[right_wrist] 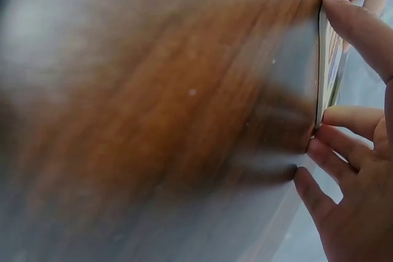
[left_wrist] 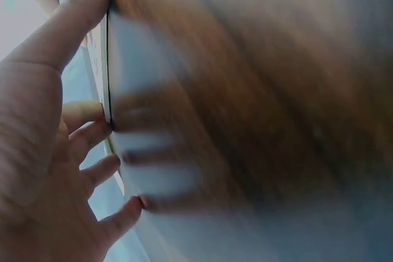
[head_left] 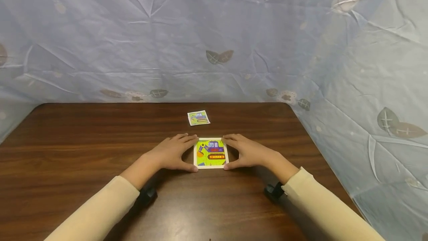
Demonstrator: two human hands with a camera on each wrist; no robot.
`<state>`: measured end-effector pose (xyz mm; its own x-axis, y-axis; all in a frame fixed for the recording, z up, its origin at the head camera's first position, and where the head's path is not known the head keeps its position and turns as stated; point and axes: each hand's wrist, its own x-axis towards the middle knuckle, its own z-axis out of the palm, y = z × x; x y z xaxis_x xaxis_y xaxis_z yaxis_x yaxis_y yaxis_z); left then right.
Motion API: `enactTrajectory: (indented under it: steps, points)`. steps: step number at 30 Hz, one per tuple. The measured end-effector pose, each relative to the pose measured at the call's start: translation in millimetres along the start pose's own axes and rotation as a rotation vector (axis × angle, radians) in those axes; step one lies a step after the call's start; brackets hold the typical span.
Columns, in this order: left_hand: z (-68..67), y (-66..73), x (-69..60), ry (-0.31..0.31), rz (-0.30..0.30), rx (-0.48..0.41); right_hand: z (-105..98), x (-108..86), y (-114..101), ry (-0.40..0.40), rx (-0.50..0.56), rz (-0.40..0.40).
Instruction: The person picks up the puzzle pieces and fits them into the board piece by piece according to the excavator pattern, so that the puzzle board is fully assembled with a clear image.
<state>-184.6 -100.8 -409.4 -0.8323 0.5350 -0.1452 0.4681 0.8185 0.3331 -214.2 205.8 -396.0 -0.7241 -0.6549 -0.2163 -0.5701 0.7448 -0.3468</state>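
A square picture puzzle (head_left: pixel 211 153) with a white border lies flat on the table, showing a purple excavator on green; faint seams cross it. My left hand (head_left: pixel 172 153) holds its left side, thumb at the near corner and index finger at the far corner. On the opposite side my right hand (head_left: pixel 249 151) holds the matching corners in the same way. In the left wrist view, the thumb (left_wrist: pixel 92 4) touches the puzzle's thin edge and other fingertips rest on the table. The right wrist view shows the right thumb (right_wrist: pixel 353 19) against the edge too.
Behind the puzzle lies a small paper card (head_left: pixel 198 118) with a similar excavator picture, slightly turned. The brown wood-grain table (head_left: pixel 83 140) meets a pale leaf-patterned cloth (head_left: pixel 184 40) at the back and right. Dark straps with devices (head_left: pixel 275 192) sit at the wrists.
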Motion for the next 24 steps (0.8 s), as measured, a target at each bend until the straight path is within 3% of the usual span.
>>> enactTrajectory:
  steps: [24]
  points:
    - [3.6,-4.9,-1.5,0.004,0.036,-0.047,1.6,3.9,4.6,0.007,0.051,-0.006]
